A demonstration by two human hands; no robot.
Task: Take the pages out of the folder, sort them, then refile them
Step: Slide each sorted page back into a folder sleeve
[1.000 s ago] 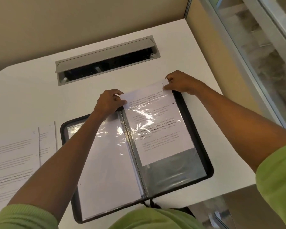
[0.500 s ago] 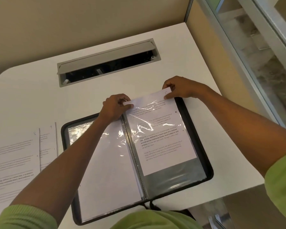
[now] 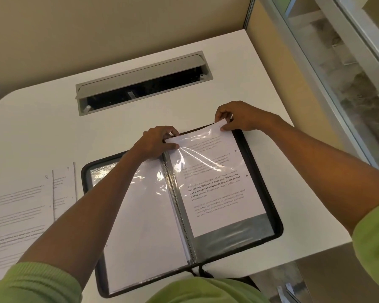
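White desk [image 3: 53, 132] fills centre frame, grey cable hatch [image 3: 140, 82] open at upper middle. Beige partition wall [image 3: 96, 29] behind. Glazed metal-framed panel [image 3: 348, 73] at right.

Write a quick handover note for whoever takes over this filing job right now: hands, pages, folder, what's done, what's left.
Left hand: pinching the top left corner of the printed page at the sleeve opening.
Right hand: pinching the page's top right corner.
Folder: open flat on the desk; the page sits partway down the right-hand sleeve, with empty sleeve showing below it. The left-hand sleeve holds a blank-looking sheet.
Loose pages: on the desk, left of the folder.
Left: seat this page, then file the loose ones.
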